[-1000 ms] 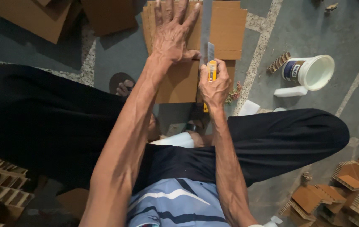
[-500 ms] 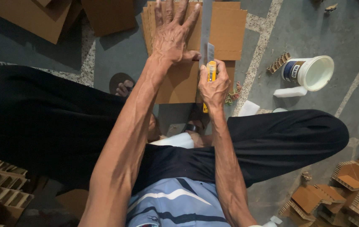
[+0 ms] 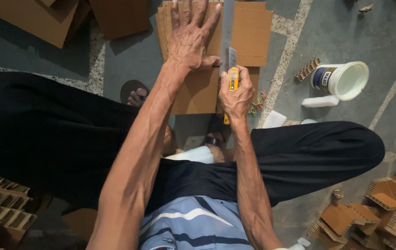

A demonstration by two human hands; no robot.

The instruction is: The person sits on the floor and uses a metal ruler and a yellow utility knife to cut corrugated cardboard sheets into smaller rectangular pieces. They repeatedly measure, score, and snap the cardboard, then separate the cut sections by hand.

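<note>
Cardboard sheet (image 3: 198, 92) lies flat on the grey concrete floor (image 3: 346, 28), a metal ruler (image 3: 227, 28) laid along it. Left hand (image 3: 189, 39) presses down, fingers spread apart. Right hand (image 3: 236, 95) is clamped on a yellow utility knife (image 3: 233, 74) beside the ruler. White tub (image 3: 346, 79) and cardboard offcuts (image 3: 383, 203) lie around.

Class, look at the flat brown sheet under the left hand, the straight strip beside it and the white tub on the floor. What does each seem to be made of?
Brown sheet: corrugated cardboard, matte; similar offcuts nearby show fluted edges.
Straight strip: probably metal, a grey, faintly shiny ruler.
White tub: likely plastic, smooth and glossy with a rolled rim.
</note>
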